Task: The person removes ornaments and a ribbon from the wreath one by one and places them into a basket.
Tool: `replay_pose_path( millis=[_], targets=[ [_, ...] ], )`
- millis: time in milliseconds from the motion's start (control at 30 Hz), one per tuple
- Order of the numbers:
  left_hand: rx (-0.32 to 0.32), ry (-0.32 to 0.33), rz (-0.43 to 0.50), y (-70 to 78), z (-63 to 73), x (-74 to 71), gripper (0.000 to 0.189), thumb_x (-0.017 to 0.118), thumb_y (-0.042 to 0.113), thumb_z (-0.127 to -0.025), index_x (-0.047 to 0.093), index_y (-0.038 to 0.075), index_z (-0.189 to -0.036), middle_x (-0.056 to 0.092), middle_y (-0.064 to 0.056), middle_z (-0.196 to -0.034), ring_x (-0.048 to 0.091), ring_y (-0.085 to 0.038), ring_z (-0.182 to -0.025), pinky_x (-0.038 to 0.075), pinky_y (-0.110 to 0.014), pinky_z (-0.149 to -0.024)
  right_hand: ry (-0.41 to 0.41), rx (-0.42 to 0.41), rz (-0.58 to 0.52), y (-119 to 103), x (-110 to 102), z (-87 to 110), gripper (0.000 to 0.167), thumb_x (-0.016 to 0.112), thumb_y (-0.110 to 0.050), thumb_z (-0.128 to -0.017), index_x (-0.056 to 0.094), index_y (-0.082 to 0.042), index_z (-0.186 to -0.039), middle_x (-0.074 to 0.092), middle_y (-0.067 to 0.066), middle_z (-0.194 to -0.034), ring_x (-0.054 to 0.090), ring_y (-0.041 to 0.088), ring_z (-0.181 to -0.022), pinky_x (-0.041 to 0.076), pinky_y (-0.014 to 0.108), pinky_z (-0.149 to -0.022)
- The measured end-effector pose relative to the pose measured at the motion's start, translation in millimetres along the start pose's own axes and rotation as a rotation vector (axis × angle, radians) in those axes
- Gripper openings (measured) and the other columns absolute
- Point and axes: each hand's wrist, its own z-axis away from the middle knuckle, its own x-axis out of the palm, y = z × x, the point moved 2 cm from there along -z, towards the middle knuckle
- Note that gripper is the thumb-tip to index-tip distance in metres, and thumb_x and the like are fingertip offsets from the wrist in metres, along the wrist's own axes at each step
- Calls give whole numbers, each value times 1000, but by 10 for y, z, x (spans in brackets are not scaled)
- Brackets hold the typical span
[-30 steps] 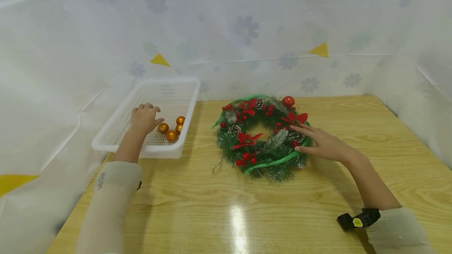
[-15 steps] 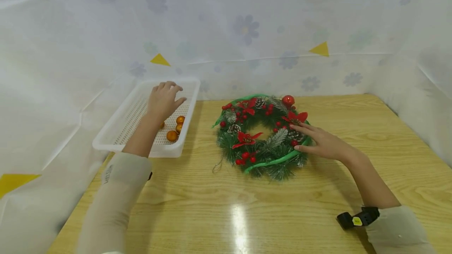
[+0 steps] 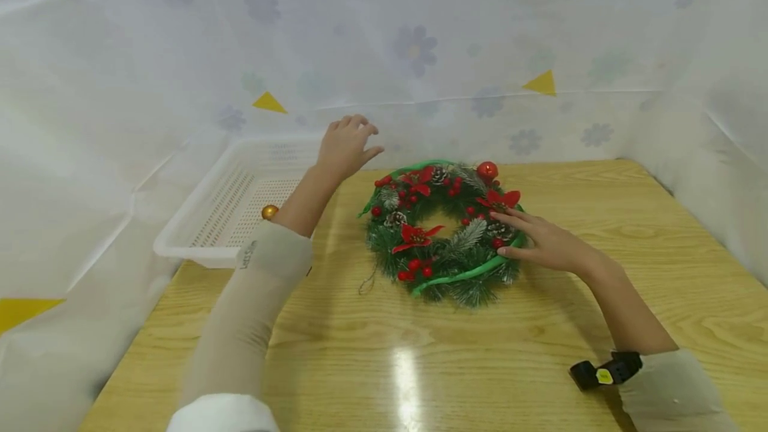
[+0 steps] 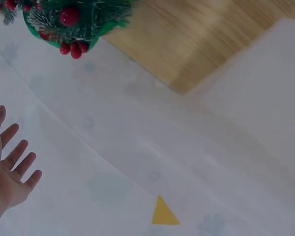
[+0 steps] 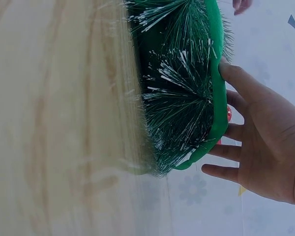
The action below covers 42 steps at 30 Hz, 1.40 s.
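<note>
In the head view my left hand [image 3: 348, 147] hangs in the air over the right back edge of the white basket [image 3: 198, 252]. Its fingers are spread and the left wrist view shows nothing in the palm. To its right, a green wreath [image 3: 456, 265] with red poinsettias, berries and pine cones lies on the wooden table. My right hand [image 3: 549, 242] rests on the right side of the wreath, fingers extended over the edge and thumb at the green ribbon [image 5: 216, 83]. One gold bauble [image 3: 270, 212] shows in the basket; my left forearm covers the area beside it.
A red bauble [image 3: 487, 171] sits at the wreath's back right. A thin string loop [image 3: 367, 283] lies at its left. White flowered sheeting [image 3: 414, 52] with yellow triangles rises behind the table and along both sides.
My left hand has left the inside of the basket, moving up and right toward the wreath. The forearm now hides several gold baubles seen earlier. The right hand and wreath have stayed put.
</note>
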Motion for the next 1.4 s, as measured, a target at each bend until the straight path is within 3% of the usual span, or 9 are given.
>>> replay_pose_path(
  millis=[200,433,800,1067,1400],
  targets=[
    [56,-35,-50,358,-256,119,47,48,46,-92,55,14,-125,47,-7,-129,41,-25,-119,35,-39,-98,-5,-6,-3,-28,13,-33,70,56,-44,-89,27,-16,-146,17,24,-147,18,51,-127,23,70,-91],
    [114,-77,-32,826,-517,297,50,43,50,-93,51,18,-130,43,-4,-133,38,-20,-122,33,-35,-100,-5,-4,-15,-42,17,-14,70,56,-43,-89,27,-15,-146,16,23,-147,18,51,-127,23,70,-90],
    [231,-150,-72,1395,-745,506,58,40,57,-90,40,25,-139,35,0,-140,33,-17,-127,31,-33,-101,10,-11,-41,-58,46,35,68,57,-42,-89,27,-17,-146,17,21,-147,19,50,-127,24,69,-90],
    [247,-201,-163,1617,-826,705,64,37,62,-88,34,27,-142,28,0,-145,29,-18,-130,28,-37,-104,-1,4,-38,-85,40,59,69,56,-42,-90,27,-16,-146,16,21,-148,18,51,-127,23,70,-90],
    [226,-216,-144,1618,-837,746,58,43,59,-88,43,26,-135,34,1,-141,31,-18,-128,28,-38,-103,-4,6,-40,-118,63,40,69,56,-44,-90,26,-17,-146,16,20,-148,17,50,-128,23,70,-90]
  ],
)
